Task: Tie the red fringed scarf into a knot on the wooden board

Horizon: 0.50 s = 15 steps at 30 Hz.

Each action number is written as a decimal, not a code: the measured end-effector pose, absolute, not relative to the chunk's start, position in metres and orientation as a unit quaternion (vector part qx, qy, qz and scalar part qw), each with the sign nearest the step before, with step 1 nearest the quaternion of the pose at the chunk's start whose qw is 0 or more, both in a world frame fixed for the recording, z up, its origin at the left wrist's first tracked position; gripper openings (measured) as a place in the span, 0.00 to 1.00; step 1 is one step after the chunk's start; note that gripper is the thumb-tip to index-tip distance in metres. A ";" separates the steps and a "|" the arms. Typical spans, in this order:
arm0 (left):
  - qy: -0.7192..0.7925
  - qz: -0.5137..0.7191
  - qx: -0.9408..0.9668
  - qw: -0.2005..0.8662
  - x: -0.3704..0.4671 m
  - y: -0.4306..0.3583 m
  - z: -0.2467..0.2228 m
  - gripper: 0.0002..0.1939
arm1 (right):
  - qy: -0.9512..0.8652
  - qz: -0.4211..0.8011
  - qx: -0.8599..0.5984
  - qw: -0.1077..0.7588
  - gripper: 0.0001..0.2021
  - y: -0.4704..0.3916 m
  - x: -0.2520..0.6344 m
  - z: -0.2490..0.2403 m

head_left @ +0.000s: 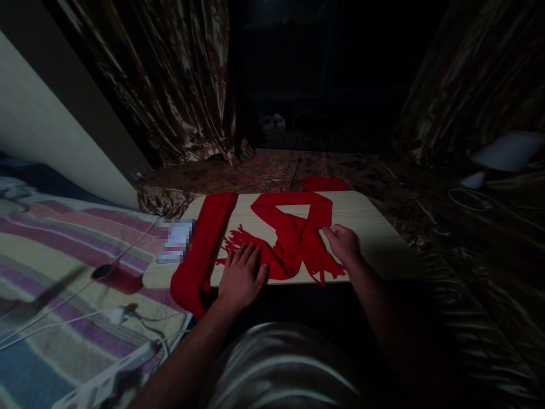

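Observation:
A red fringed scarf [291, 222] lies looped and crossed over itself on a small pale wooden table [377, 238]. Its two fringed ends point toward the near left and near right. My left hand [243, 274] rests flat with fingers stretched out over the left fringed end, near the table's front edge. At the right side of the loop, my right hand [344, 243] is curled, its thumb and fingertips closed at the scarf's edge. Another long red cloth strip [205, 244] runs down the table's left side and hangs over the near edge.
A blurred-out white item [175, 241] lies at the table's left. A red cylinder [117, 278], white cables and a power strip [108, 375] lie on the striped bedding [51, 272]. More red fabric [324, 183] sits beyond the far edge. A white lamp [506, 152] stands at right.

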<state>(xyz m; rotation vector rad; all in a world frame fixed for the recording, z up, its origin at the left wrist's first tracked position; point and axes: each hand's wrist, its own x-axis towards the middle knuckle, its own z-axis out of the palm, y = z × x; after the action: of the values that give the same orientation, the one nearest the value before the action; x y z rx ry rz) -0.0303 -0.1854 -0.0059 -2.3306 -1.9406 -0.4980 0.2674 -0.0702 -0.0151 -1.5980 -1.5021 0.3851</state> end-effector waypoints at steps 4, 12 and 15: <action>-0.632 -0.157 -0.758 0.033 -0.030 -0.186 -0.005 0.30 | -0.608 0.155 -0.642 0.440 0.22 -0.069 0.269 -0.018; -0.626 -0.150 -0.764 0.037 -0.031 -0.185 -0.006 0.30 | -0.607 0.160 -0.638 0.446 0.23 -0.070 0.267 -0.015; -0.628 -0.147 -0.763 0.038 -0.031 -0.185 -0.007 0.30 | -0.611 0.155 -0.637 0.444 0.24 -0.070 0.266 -0.014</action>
<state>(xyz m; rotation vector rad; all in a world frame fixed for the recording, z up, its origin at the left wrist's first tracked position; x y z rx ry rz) -0.0314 -0.1849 -0.0066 -2.3416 -1.9274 -0.4504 0.2664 -0.0698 -0.0142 -1.5799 -1.5149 0.3847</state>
